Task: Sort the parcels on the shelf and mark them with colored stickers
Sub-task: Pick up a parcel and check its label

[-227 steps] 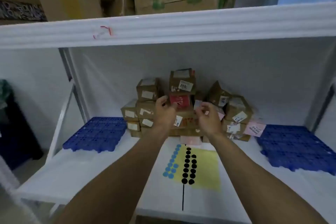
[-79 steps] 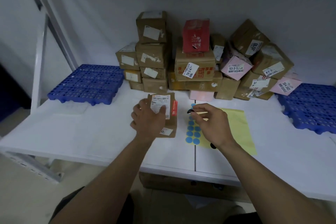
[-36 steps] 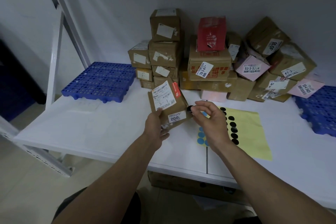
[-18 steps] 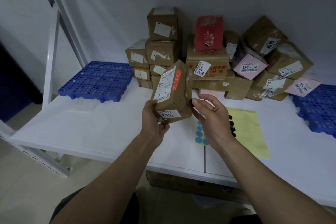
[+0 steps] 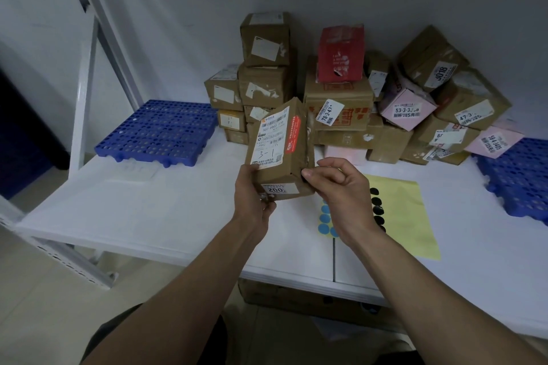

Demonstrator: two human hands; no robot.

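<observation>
My left hand (image 5: 253, 198) grips a small brown parcel (image 5: 298, 163) from below, holding it tilted above the white shelf (image 5: 154, 210). The parcel carries a white label with "3-1" written on it and a red strip. My right hand (image 5: 341, 190) presses thumb and fingertips against the parcel's right lower edge; the black sticker it carried is hidden under the thumb. A yellow sticker sheet (image 5: 403, 216) with black dots (image 5: 377, 210) and blue dots (image 5: 324, 218) lies on the shelf under my right hand. A pile of parcels (image 5: 341, 115) leans on the back wall.
A blue perforated pallet (image 5: 160, 130) lies at the left of the shelf, another blue pallet (image 5: 519, 181) at the right. A white shelf upright (image 5: 86, 92) stands on the left. A cardboard box (image 5: 296, 299) sits below the shelf front.
I took the brown parcel off the pile, peeled a black dot from the sheet, raised and tilted the parcel, and my right hand has moved in until its thumb touches the parcel's side.
</observation>
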